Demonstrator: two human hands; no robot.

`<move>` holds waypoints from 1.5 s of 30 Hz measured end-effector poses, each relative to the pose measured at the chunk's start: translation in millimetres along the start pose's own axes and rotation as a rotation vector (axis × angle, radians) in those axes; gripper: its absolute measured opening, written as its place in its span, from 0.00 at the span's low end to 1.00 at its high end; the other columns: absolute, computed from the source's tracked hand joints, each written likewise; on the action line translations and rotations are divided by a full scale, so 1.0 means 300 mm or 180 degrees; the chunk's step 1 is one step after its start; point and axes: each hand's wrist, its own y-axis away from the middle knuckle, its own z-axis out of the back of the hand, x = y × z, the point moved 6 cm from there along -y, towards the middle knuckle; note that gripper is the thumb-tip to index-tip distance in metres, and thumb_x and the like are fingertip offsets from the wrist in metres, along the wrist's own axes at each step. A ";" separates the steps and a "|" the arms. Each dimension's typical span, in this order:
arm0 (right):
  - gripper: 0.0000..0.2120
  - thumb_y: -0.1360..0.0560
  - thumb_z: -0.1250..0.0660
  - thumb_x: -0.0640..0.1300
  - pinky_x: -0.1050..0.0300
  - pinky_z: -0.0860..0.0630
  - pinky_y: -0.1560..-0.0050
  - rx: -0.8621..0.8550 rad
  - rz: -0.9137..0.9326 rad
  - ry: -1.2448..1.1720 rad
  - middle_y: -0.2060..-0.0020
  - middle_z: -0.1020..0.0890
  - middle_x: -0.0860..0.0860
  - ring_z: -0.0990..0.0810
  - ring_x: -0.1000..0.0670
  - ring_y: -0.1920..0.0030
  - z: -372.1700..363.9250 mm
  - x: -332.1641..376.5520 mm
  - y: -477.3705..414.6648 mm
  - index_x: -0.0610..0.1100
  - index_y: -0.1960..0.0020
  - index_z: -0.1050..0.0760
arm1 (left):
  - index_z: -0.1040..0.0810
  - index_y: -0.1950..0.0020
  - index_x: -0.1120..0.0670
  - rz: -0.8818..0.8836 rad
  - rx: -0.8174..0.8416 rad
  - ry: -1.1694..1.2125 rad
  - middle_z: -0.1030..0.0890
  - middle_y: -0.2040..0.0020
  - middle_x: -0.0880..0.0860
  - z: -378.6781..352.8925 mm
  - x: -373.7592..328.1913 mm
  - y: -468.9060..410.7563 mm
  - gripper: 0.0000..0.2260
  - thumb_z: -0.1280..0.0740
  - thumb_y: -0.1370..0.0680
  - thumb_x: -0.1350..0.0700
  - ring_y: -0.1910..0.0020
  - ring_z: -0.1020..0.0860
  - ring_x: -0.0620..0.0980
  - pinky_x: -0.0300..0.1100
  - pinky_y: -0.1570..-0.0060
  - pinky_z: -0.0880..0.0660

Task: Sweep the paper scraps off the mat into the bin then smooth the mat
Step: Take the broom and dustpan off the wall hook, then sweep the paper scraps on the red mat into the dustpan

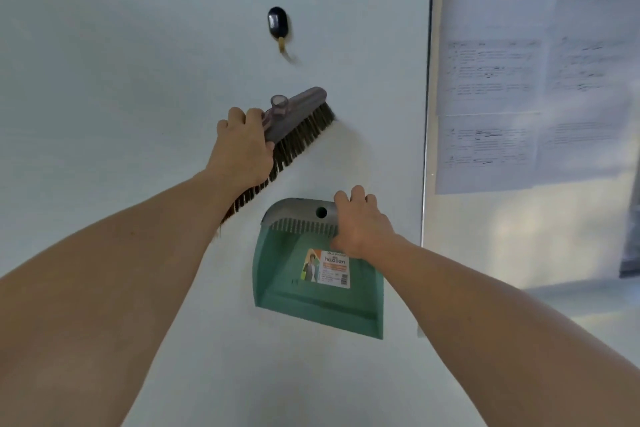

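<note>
Nearest the camera, two bare forearms reach up toward a white wall (138, 45); the right hand (360, 225) is curled over the grey top edge of a green dustpan (311, 302), fingers hooked behind the rim and thumb side on the front, so it is closed on the pan; the pan hangs flat against the wall, mouth downward, with a label (327, 269) on its face and a hanging hole just left of the fingers.

Higher and to the left, the left hand (242, 149) is wrapped around the grey head of a brush (294, 125), closed on the block near its handle socket; the bristles run along the lower edge, tilted down to the left and passing behind the forearm.

Both look like thin moulded plastic, so I judge them light and stiff; the pan should carry easily by its thick grey rim, though its smooth blade would be slippery to pinch; the brush is best held by the rigid block or socket, since the bristles will bend and give no purchase.

Farther up the wall sits a dark hook (277, 22), empty; to the right, printed sheets (491, 73) are posted on a panel.

The mat, the scraps and the bin are not in view, so sweeping has not begun.
</note>
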 end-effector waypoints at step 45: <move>0.18 0.19 0.39 0.53 0.52 0.29 0.56 0.1690 -0.1451 -0.1501 0.48 0.34 0.45 0.27 0.44 0.58 -0.077 -0.654 2.328 0.40 0.39 0.29 | 0.36 0.37 0.55 0.2417 0.2079 0.0067 0.25 0.48 0.59 0.401 -1.027 2.231 0.17 0.35 0.23 0.57 0.56 0.29 0.56 0.48 0.60 0.32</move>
